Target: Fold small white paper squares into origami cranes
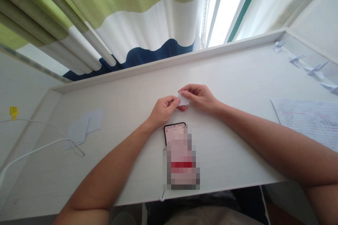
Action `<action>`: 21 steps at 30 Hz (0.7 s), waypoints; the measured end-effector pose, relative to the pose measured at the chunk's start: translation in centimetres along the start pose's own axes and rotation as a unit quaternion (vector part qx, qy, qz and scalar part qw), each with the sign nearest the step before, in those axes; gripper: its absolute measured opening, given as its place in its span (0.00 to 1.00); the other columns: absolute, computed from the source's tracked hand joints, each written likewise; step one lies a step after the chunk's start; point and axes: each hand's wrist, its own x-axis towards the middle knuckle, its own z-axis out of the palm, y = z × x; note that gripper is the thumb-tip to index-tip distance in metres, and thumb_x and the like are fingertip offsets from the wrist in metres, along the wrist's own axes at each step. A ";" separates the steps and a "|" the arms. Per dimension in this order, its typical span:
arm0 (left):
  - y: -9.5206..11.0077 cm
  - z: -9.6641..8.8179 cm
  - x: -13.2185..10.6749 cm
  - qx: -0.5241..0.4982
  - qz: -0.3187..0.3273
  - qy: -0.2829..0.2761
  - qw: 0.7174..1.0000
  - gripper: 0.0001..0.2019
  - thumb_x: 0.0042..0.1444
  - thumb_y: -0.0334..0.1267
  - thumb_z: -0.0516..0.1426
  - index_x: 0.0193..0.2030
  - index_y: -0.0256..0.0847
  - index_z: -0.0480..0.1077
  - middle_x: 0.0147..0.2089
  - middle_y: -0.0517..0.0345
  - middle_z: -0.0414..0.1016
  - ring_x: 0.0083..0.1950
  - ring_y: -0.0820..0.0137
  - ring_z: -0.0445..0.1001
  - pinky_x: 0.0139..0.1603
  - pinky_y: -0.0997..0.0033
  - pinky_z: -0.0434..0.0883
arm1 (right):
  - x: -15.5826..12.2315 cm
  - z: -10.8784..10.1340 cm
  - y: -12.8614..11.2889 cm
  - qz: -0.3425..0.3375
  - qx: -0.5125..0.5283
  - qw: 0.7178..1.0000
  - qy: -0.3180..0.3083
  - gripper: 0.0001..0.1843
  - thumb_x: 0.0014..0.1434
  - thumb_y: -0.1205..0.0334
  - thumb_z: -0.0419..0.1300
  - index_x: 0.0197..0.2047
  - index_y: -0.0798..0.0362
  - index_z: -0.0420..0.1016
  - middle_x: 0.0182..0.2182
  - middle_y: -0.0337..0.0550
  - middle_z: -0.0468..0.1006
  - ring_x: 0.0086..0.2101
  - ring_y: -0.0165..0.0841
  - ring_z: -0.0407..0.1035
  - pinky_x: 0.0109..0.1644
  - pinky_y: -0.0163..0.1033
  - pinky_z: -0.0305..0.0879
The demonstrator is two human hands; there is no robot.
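A small folded piece of white paper (184, 100) is held between my two hands above the middle of the white desk. My left hand (166, 109) pinches its left side between thumb and fingers. From the right, my right hand (200, 97) grips the upper edge, thumb on the near face. The fingers hide part of the paper, so its full shape does not show. Just below the hands a phone (174, 125) lies face up on the desk, its screen lit and mostly blurred out.
White paper sheets (91, 121) lie at the left beside a white cable (50, 142). Several folded paper pieces (317, 68) line the right edge, above a handwritten sheet (311, 119). A raised ledge (169, 59) borders the desk's back, below a curtain (158, 17).
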 end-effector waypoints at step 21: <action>-0.9 -0.3 0.8 -0.115 0.007 0.098 0.989 0.21 0.57 0.54 0.70 0.47 0.39 0.82 0.44 0.52 0.87 0.46 0.65 0.83 0.53 0.61 0.79 | -0.4 -0.1 1.8 -0.205 -0.231 0.951 -0.010 0.09 0.67 0.61 0.67 0.47 0.38 0.87 0.56 0.46 0.79 0.55 0.44 0.75 0.60 0.59 0.75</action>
